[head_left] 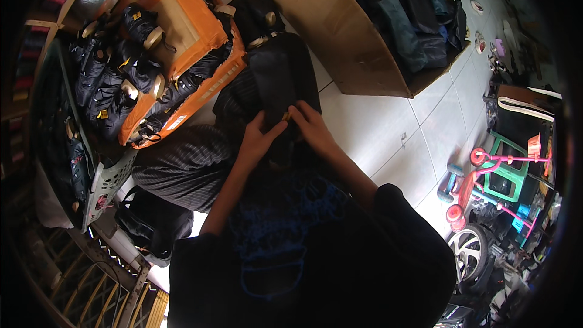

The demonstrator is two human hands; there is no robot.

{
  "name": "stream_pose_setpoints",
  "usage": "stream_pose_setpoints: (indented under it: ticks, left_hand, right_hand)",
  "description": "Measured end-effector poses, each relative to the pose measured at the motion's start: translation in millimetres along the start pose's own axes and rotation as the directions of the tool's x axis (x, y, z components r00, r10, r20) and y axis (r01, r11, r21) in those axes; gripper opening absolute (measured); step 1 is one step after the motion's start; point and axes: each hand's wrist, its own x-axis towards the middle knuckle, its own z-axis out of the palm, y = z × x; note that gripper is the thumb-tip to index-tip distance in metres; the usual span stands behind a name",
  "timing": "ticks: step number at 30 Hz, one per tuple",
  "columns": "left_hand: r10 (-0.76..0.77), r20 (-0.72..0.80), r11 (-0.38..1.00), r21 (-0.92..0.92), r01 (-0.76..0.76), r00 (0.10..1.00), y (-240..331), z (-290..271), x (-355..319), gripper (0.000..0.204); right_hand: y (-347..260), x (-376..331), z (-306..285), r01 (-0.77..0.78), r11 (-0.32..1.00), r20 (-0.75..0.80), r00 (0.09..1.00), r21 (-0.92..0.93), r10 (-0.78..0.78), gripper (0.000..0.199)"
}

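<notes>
A long, dark, flat piece, apparently black cloth point(272, 76), lies over my lap and raised leg. My left hand point(262, 136) is closed at its near end, thumb and fingers pinching. Right beside it, my right hand point(311, 126) presses its fingertips against the same piece. Between the two sets of fingertips a small yellow tag point(286, 116) shows. How much of the cloth lies under my fingers is hidden.
At the left, an orange-taped carton point(209, 94) bears several black bundles point(143, 70) with yellow marks. A green-grey plastic basket point(109, 185) stands nearer. Ahead right is an open cardboard box point(346, 36) of dark cloth. A pink scooter point(473, 185) and wheel point(470, 255) are far right.
</notes>
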Motion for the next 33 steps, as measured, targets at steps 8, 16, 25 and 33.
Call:
stream_pose_setpoints:
  ticks: [8, 16, 25, 33]
  left_hand:
    - [0.053, 0.064, 0.996, -0.076, -0.048, 0.997, -2, -10, 5, 0.055]
    - [-0.018, 0.097, 1.000, -0.021, 0.021, 0.995, 2, -7, 2, 0.064]
    - [0.012, 0.063, 1.000, -0.028, -0.010, 0.998, 0, -4, 0, 0.061]
    - [0.029, 0.062, 0.999, 0.016, -0.030, 0.998, -1, -7, 0, 0.055]
  right_hand:
    - [16, 15, -3, 0.375, 0.886, -0.080, 0.909, -0.274, -0.409, 0.032]
    - [-9, 17, -7, 0.083, 0.990, -0.128, 0.987, -0.118, -0.097, 0.033]
    - [-9, 8, -10, 0.240, 0.951, -0.102, 0.960, -0.194, -0.263, 0.029]
    - [-20, -5, -13, 0.414, 0.838, -0.032, 0.891, -0.355, -0.453, 0.036]
